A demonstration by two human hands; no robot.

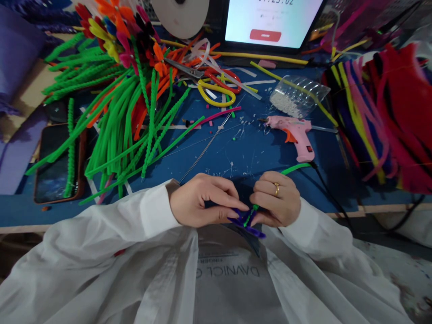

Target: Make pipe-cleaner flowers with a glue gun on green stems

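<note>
Close to my body, just over the table's front edge, I hold a purple pipe-cleaner flower (254, 231) with a green twisted piece across its middle. My left hand (207, 200) pinches one purple petal between thumb and fingers. My right hand (276, 198), with a gold ring, is closed on the green pipe cleaner (296, 168), whose free end sticks out past the knuckles to the right. The right fingertips hide part of where green meets purple.
A pink glue gun (300, 135) lies right of centre, its cord running toward the front edge. Behind it is a clear plastic tray (299, 96) with white pellets. Scissors (216, 92), green pipe cleaners (114, 135), a phone (56, 164), red bundles (405, 112) and a lit screen (273, 22) surround the work area.
</note>
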